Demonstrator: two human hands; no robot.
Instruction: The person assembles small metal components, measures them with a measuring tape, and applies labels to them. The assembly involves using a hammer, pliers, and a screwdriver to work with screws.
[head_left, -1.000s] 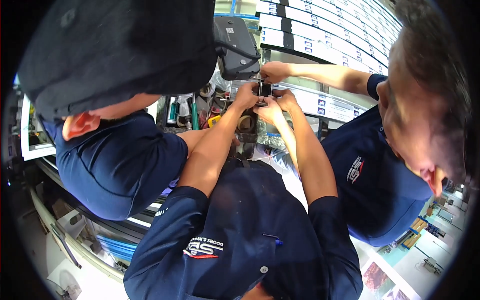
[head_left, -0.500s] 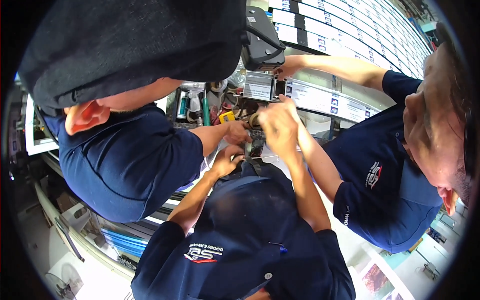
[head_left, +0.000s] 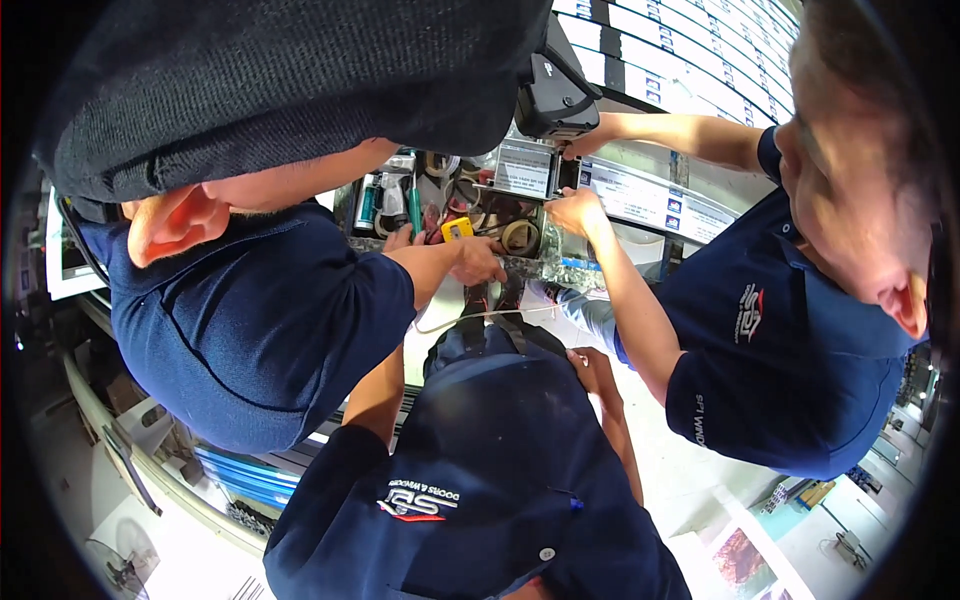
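Observation:
My left forearm [head_left: 376,400] rises beside my shirt and passes behind a co-worker's sleeve, which hides my left hand. My right hand [head_left: 588,368] is down at my right side against my dark shirt; most of its fingers are hidden. Ahead of me is a tool tray [head_left: 395,243] holding a green-handled tool [head_left: 414,208], a yellow tape measure [head_left: 457,229] and a roll of tape [head_left: 520,237]. The left co-worker's hand [head_left: 480,262] is at its near edge. Another hand [head_left: 402,238], whose owner I cannot tell, touches the tray's left part.
A right-hand co-worker's hand [head_left: 578,210] is at the end of a long labelled profile [head_left: 650,200]. A black boxy device [head_left: 556,95] stands behind it. A thin pale cord [head_left: 480,316] crosses above my feet. Co-workers stand close on both sides.
My right hand has dropped from near the tray to my side. My left hand has gone from beside the tray's near edge to out of sight. The left co-worker's hand stays near the tray.

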